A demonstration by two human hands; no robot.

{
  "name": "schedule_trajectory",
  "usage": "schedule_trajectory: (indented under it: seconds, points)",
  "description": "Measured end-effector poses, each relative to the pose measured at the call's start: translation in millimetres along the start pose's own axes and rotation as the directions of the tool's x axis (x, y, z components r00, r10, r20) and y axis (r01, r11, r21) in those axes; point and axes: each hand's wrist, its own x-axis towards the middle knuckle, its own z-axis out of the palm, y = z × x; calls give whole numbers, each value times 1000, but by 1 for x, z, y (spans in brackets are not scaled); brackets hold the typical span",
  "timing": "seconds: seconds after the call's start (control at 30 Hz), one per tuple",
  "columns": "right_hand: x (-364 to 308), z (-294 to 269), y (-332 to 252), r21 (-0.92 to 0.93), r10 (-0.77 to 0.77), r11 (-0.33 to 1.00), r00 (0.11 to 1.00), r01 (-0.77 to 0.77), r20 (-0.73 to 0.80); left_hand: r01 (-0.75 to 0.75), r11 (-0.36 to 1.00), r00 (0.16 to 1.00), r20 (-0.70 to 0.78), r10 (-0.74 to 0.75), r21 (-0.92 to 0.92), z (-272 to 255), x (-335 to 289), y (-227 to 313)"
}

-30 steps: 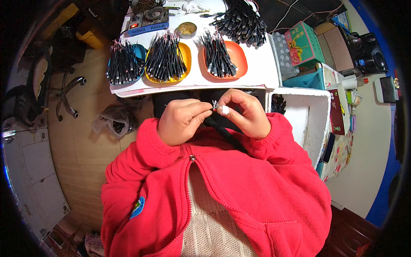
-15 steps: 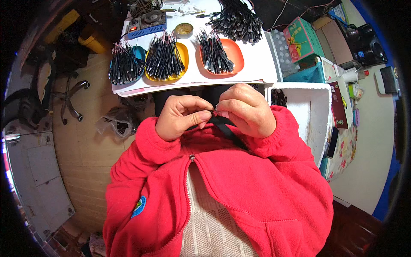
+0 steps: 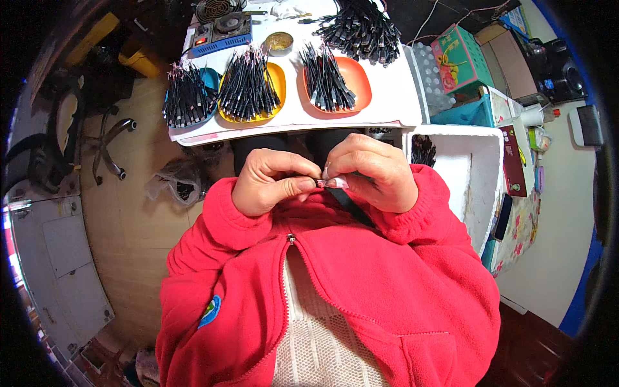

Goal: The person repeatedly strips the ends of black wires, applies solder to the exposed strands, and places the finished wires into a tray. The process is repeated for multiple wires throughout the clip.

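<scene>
In front of my jacket, both hands meet fingertip to fingertip. My left hand (image 3: 267, 184) pinches a thin black cable (image 3: 318, 184) between thumb and forefinger; small reddish wires show at its end. Closed over those wires are the thumb and fingers of my right hand (image 3: 380, 171), with something whitish-pink at a fingertip. Most of the cable is hidden by the hands. Beyond them on the white table (image 3: 396, 97), bundles of short black cables lie in a blue dish (image 3: 211, 79), a yellow dish (image 3: 278, 80) and an orange dish (image 3: 358, 80).
A large heap of black cables (image 3: 364, 32) lies at the table's back right. Left of it are a small round tin (image 3: 278, 42) and a blue-sided device (image 3: 222, 44) with a lit red switch. A white foam box (image 3: 487, 137) with dark cables inside stands at the right.
My right hand has turned a little, and its fingertips now sit lower, against the wire ends. The left hand stays nearly in place, still pinching.
</scene>
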Motion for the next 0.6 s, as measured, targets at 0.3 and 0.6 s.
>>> schedule_trajectory:
  seconds: [0.3,0.6]
  points:
    - [-11,2,22,743,519,133,685,-656,512,-504,467,846,306,437,727,-6,19,4]
    - [-9,8,1,-359,-163,927,978,107,-130,-281,833,950,13,313,477,1,10,-5]
